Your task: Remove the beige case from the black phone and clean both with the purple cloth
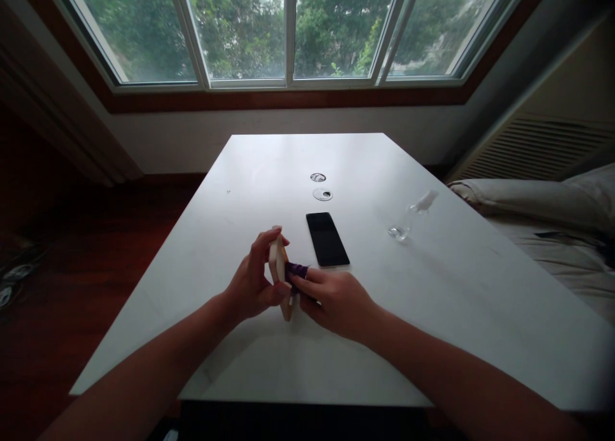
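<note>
My left hand (257, 274) grips a pale beige, flat phone case (277, 261) by its edges, thumb below and fingers above. It is tipped up on edge over the table, so its far face is mostly hidden. Against that face my right hand (339, 297) presses a small dark purple cloth (296, 270), pinched in its fingertips. Just beyond the hands, a smartphone (328, 239) with a dark screen lies flat on the white table (202, 345).
To the right on the table is a clear spray bottle (401, 231) with a whitish nozzle. Farther back are a round patterned disc (318, 177) and a round ring-like piece (322, 195). A cushioned seat (528, 216) flanks the right edge; a window (288, 31) is ahead.
</note>
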Action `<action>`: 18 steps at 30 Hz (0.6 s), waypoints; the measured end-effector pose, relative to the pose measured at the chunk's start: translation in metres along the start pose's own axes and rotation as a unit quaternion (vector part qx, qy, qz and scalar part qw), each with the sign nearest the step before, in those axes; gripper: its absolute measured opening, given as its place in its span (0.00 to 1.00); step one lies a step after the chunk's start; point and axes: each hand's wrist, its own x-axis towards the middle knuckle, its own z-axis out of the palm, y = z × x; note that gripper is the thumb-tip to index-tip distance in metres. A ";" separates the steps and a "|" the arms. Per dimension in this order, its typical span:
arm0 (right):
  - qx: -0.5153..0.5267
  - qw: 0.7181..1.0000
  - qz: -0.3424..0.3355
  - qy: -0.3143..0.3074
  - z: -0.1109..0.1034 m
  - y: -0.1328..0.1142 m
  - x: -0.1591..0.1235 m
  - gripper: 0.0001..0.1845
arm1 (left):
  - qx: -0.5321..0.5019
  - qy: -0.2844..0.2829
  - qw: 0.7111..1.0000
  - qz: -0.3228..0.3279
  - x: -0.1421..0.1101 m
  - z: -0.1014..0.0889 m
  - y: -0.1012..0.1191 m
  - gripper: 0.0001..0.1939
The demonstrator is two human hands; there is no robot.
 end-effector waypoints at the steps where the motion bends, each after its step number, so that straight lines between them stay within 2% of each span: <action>1: -0.007 0.999 0.004 -0.033 0.001 -0.001 0.000 0.19 | 0.007 0.006 1.000 -0.005 0.000 0.000 0.000 0.42; 3: -0.013 0.996 0.008 -0.082 0.001 -0.002 0.001 0.18 | 0.012 0.012 1.000 -0.006 0.000 -0.001 0.000 0.43; 5: -0.013 0.994 0.008 -0.105 0.001 -0.002 0.002 0.17 | 0.017 0.009 1.000 0.006 0.000 0.000 0.001 0.43; 14: 0.017 0.994 -0.031 -0.103 0.004 -0.002 0.002 0.12 | 0.032 0.007 0.998 0.049 0.002 0.003 0.006 0.45; 18: 0.081 0.990 -0.039 -0.111 0.004 -0.007 0.001 0.13 | 0.019 0.004 0.999 0.047 -0.001 0.003 0.004 0.45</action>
